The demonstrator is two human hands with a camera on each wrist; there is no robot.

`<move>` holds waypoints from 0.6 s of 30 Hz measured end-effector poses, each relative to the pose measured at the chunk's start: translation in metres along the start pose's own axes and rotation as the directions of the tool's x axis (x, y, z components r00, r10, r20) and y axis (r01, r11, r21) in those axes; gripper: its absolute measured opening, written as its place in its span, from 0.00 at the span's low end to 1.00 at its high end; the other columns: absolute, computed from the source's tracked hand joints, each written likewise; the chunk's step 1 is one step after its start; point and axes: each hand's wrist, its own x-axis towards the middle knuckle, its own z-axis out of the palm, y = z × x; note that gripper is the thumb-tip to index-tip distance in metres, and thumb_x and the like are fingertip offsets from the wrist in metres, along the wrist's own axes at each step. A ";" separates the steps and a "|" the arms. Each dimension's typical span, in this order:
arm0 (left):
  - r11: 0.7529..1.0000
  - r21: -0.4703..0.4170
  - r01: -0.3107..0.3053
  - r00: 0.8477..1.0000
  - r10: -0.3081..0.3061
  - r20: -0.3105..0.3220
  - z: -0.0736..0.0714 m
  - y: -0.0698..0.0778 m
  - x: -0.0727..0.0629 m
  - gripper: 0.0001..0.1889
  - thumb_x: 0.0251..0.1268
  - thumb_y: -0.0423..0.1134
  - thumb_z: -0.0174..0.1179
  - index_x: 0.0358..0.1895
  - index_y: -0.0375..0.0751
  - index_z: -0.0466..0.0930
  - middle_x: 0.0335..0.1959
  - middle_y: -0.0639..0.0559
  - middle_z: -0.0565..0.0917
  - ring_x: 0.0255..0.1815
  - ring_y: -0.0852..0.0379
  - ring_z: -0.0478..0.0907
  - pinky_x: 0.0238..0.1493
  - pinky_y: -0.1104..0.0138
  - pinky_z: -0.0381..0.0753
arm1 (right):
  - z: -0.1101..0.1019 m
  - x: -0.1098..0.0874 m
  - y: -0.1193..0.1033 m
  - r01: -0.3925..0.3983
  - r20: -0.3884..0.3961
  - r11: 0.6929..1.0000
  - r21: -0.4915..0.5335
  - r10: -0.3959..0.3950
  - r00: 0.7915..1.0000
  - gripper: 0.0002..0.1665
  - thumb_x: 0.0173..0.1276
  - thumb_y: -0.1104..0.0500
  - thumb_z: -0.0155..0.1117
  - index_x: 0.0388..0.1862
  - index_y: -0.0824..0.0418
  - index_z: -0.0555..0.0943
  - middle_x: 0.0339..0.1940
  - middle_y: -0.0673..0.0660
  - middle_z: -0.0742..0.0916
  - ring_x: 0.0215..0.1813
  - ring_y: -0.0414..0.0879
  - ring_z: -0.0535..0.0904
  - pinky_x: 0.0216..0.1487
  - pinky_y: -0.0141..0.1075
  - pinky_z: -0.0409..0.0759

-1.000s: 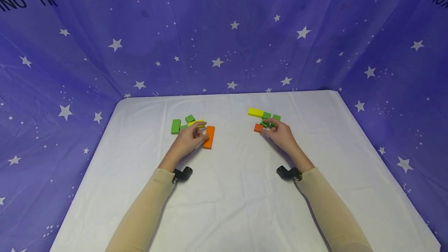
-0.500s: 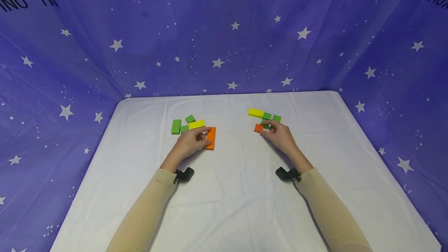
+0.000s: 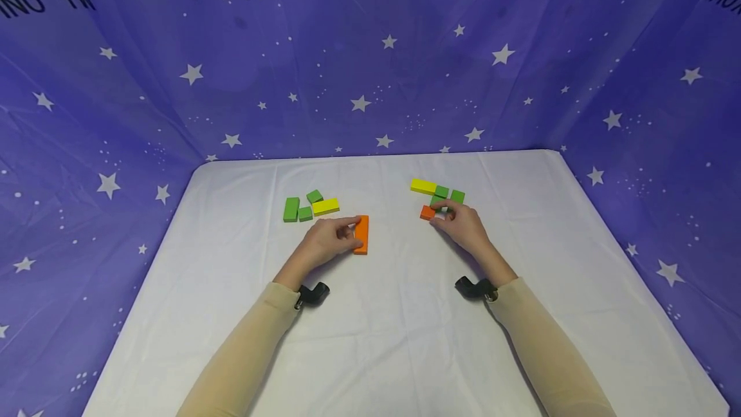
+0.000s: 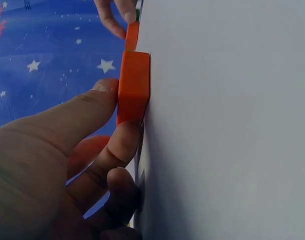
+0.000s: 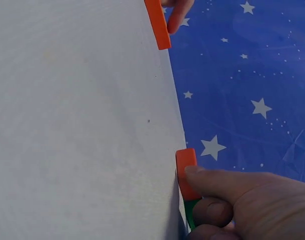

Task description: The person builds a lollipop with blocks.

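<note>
A long orange block (image 3: 361, 235) lies on the white table, with my left hand (image 3: 327, 241) pinching it at its left side. The left wrist view has the thumb and a fingertip against this orange block (image 4: 134, 82). Farther right, my right hand (image 3: 463, 224) pinches a small red-orange block (image 3: 427, 212) between thumb and index finger. In the right wrist view the thumb presses on that red-orange block (image 5: 186, 172), and a green block (image 5: 191, 207) shows just behind it. Several green blocks (image 3: 457, 197) lie around the right fingertips, partly covered by them.
A yellow block (image 3: 424, 186) lies behind the right-hand group. Left of centre are another yellow block (image 3: 326, 206), a long green block (image 3: 291, 210) and two small green ones. The white-covered table (image 3: 382, 327) is bordered by a purple star-patterned curtain (image 3: 324, 63).
My left hand has carried the orange block right and slightly nearer, away from the left group. The yellow block there is now uncovered. My right hand has barely moved.
</note>
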 end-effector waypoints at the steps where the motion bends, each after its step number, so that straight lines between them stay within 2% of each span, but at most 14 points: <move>1: 1.000 0.004 -0.009 1.000 0.009 0.005 0.002 0.002 0.000 0.30 0.55 0.49 0.71 0.64 0.51 0.79 0.28 0.63 0.81 0.25 0.60 0.72 0.27 0.66 0.67 | 0.000 0.000 0.000 -0.009 0.006 1.000 0.003 0.009 1.000 0.22 0.61 0.50 0.73 0.54 0.51 0.83 0.21 0.53 0.75 0.23 0.47 0.68 0.28 0.40 0.63; 8: 0.999 -0.005 -0.046 0.998 0.046 0.037 0.014 0.014 -0.001 0.31 0.55 0.49 0.72 0.65 0.47 0.78 0.27 0.62 0.80 0.25 0.62 0.71 0.27 0.67 0.67 | 0.001 0.001 -0.001 -0.036 0.019 0.999 0.021 0.035 0.999 0.22 0.61 0.50 0.74 0.53 0.52 0.82 0.21 0.53 0.74 0.24 0.48 0.68 0.29 0.41 0.63; 14: 0.999 0.025 -0.041 0.999 0.042 -0.007 0.023 0.017 -0.001 0.29 0.54 0.52 0.72 0.61 0.49 0.82 0.25 0.63 0.79 0.24 0.63 0.70 0.27 0.68 0.67 | 0.002 0.002 0.001 -0.039 0.024 0.999 0.010 0.039 0.999 0.23 0.61 0.50 0.73 0.54 0.54 0.83 0.21 0.52 0.74 0.24 0.48 0.68 0.29 0.40 0.63; 18: 0.998 0.025 -0.058 0.998 0.058 -0.014 0.026 0.019 -0.001 0.29 0.55 0.52 0.72 0.60 0.46 0.82 0.25 0.64 0.79 0.23 0.63 0.70 0.27 0.67 0.67 | 0.001 0.001 0.001 -0.046 0.031 0.999 0.020 0.045 0.998 0.22 0.62 0.50 0.73 0.54 0.54 0.82 0.21 0.52 0.75 0.24 0.48 0.69 0.29 0.40 0.64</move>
